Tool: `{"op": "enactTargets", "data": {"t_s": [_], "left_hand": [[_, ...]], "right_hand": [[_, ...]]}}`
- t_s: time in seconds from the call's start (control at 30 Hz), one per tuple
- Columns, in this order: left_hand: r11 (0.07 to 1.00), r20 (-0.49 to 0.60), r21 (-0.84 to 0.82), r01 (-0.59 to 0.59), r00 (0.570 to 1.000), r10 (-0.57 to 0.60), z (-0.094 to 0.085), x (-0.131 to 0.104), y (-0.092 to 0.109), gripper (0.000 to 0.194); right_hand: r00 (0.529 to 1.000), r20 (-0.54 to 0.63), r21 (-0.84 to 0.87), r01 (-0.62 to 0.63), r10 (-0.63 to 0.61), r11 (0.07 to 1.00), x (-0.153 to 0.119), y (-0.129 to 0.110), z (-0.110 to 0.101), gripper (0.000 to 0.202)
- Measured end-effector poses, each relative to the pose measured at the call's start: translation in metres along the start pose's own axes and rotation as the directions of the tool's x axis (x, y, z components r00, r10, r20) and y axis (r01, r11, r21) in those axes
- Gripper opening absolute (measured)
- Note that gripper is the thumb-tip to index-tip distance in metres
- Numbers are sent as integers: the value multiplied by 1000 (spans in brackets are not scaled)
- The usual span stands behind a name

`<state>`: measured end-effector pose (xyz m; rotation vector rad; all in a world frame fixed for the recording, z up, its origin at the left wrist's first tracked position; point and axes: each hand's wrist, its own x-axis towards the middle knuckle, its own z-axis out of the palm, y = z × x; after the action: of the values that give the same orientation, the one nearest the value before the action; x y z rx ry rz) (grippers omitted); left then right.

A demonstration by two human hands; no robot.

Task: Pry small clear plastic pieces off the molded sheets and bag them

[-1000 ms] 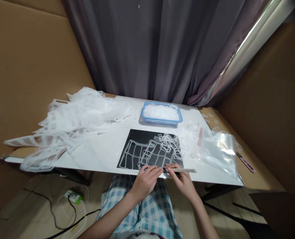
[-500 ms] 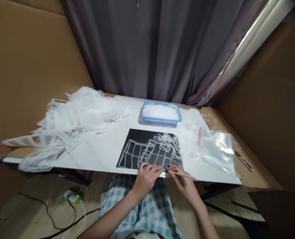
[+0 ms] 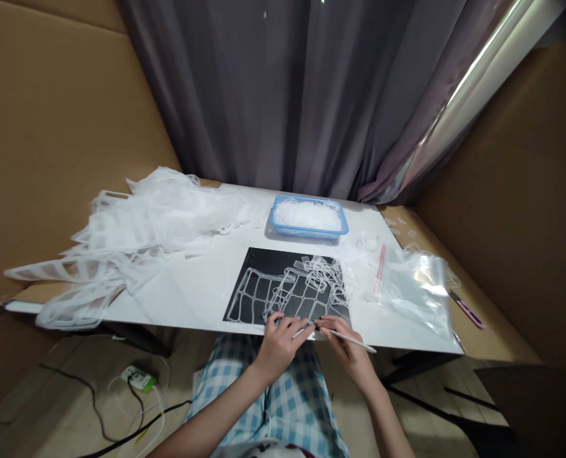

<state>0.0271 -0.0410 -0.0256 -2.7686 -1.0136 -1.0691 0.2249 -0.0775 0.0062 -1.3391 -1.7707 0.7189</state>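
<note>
My right hand point(image 3: 346, 343) is closed round a thin white pen-like tool point(image 3: 359, 343), its tip pointing left at the near edge of a black mat point(image 3: 263, 257). Close beside it, my left hand point(image 3: 281, 343) rests with stretched fingers on the near edge of a translucent white grid-like sheet point(image 3: 304, 289) that lies on the mat. The fingertips of both hands nearly meet, and what lies right under them is hidden. A heap of small white cut-out frames point(image 3: 328, 273) lies at the mat's right side.
A blue basket point(image 3: 283, 229) full of white pieces stands behind the mat. To the left spreads a big pile of translucent white sheets point(image 3: 153, 222). A clear plastic bag point(image 3: 414, 286) and pink-handled scissors point(image 3: 471, 313) lie right. Cardboard walls point(image 3: 63, 127) flank the white table point(image 3: 191, 292).
My right hand has shifted slightly left with the tool, and its tip is closer to my left fingertips. The left hand stays in nearly the same place.
</note>
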Motion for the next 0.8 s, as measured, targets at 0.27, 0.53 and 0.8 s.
{"op": "enactTargets", "data": {"t_s": [0.27,0.53,0.8], "left_hand": [[999,-11,12,39,999,-39,4,-1,2,30],[999,20,-9,46,999,-46,4,-1,2,35],[998,19,35,61,998,-61,4,-1,3,39]], "right_hand": [[996,17,-38,87,-87,995,8,-4,-2,21],[980,-43,-200,181,-193,963,32,2,-11,24],[863,-414,-447,83,-288,891,67,2,-70,28]]}}
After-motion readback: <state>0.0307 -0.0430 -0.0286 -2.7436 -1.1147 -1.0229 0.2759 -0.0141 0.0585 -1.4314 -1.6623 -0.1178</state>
